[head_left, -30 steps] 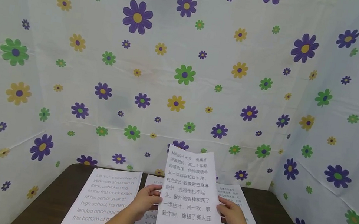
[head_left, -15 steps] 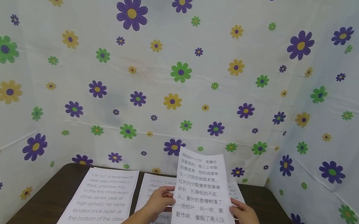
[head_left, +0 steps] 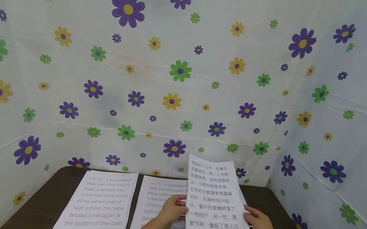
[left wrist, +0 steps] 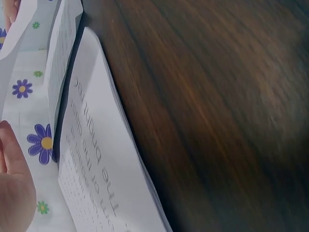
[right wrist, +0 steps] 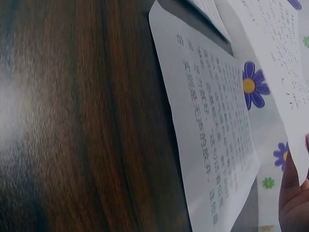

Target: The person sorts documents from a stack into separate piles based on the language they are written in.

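A white sheet of paper (head_left: pixel 215 202) printed with Chinese text is held up in front, between both hands. My left hand (head_left: pixel 173 209) pinches its left edge, and my right hand (head_left: pixel 257 223) pinches its right edge. The sheet stands tilted over the right-hand papers on the table. In the right wrist view, part of the held sheet shows at the upper right with the right hand (right wrist: pixel 293 203) at its edge. The left hand (left wrist: pixel 14 181) appears at the left border of the left wrist view.
On the dark wooden table (head_left: pixel 37 196) lie an English printed sheet (head_left: pixel 94 206) at left and another English sheet (head_left: pixel 158 207) in the middle. A Chinese printed sheet (right wrist: pixel 207 116) lies at right, mostly covered in the head view. A flower-patterned cloth (head_left: pixel 153 80) hangs behind.
Both hands have carried the held sheet to the right, from over the middle papers to over the right-hand one. The head view has shifted slightly to the right.
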Motion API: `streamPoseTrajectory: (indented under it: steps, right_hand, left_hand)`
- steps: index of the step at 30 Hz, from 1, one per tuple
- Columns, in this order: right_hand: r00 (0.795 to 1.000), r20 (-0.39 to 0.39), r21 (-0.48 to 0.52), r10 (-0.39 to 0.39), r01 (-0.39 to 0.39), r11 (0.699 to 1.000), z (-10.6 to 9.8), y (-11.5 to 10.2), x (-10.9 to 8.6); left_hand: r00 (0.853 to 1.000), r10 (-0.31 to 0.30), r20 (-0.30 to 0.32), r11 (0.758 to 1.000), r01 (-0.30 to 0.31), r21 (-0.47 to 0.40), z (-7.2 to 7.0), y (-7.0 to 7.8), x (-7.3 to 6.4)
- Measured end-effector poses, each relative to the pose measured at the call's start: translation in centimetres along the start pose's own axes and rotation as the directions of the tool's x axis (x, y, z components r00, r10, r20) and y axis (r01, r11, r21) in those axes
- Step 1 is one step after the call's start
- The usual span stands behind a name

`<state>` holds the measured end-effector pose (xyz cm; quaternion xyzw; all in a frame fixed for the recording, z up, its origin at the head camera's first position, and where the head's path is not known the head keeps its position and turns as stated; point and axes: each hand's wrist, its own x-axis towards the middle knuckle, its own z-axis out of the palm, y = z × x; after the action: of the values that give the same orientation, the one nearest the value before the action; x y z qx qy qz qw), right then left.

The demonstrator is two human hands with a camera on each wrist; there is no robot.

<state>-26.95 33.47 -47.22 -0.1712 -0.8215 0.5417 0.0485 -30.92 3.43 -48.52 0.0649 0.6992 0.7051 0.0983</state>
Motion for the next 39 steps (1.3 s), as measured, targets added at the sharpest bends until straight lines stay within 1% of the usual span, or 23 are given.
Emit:
streamPoseTrajectory:
  steps: [6,12,15,19,26,30,36,39]
  right_hand:
    - [1.000,-0.014,-0.019,0.012,-0.013,1.000,-0.9,0.9,0.4]
    - [0.998,-0.033,-0.021,0.046,-0.046,0.999,-1.5,1.5,0.5]
    - [0.996,-0.043,-0.013,0.072,-0.072,0.997,-1.7,1.7,0.5]
    - [0.995,-0.046,0.004,0.085,-0.085,0.996,-2.0,1.9,0.5]
    - [0.997,-0.052,-0.005,0.054,-0.054,0.999,-2.6,2.5,0.4]
    - [0.997,-0.060,-0.024,0.049,-0.050,0.998,-2.6,2.7,0.4]
    - [0.995,-0.069,-0.056,0.074,-0.077,0.995,-2.6,2.9,0.6]
    - [0.994,-0.053,-0.036,0.096,-0.098,0.995,-2.6,3.3,0.6]
  left_hand:
    - [1.000,-0.027,0.012,1.000,0.027,0.012,1.3,0.0,0.0]
    - [0.999,-0.032,0.017,0.999,0.032,0.022,2.5,-0.2,0.1]
    - [0.999,-0.036,0.024,0.999,0.035,0.032,3.0,-0.2,0.1]
    - [0.998,-0.052,0.022,0.998,0.051,0.032,3.7,-0.2,0.1]
    - [0.997,-0.072,-0.006,0.996,0.072,0.049,4.4,-0.7,0.0]
    - [0.997,-0.079,-0.017,0.996,0.080,0.038,4.7,-1.0,0.1]
    - [0.997,-0.074,-0.014,0.997,0.074,0.027,5.1,-1.4,0.1]
    - [0.997,-0.075,-0.013,0.997,0.075,0.031,5.3,-1.5,0.0]
